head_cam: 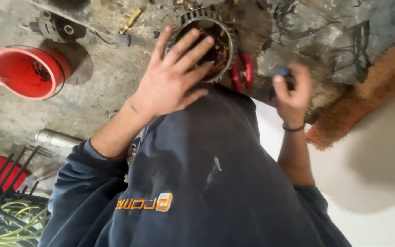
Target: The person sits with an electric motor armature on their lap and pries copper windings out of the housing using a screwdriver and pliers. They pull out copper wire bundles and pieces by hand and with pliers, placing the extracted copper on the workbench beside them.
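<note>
While the left hand [170,80] lies spread flat over the round motor housing [206,43] on the dirty bench [298,41], steadying it firmly seems wise as the right hand [292,89] pinches a small dark tool [283,72].

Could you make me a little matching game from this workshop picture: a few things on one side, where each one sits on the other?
Things:
1. red bucket
2. motor housing
3. red-handled pliers
4. small dark tool

Places:
A. under the left hand
B. held in the right hand
C. on the floor, far left
D. just right of the round housing

Pairs: 1-C, 2-A, 3-D, 4-B
</note>
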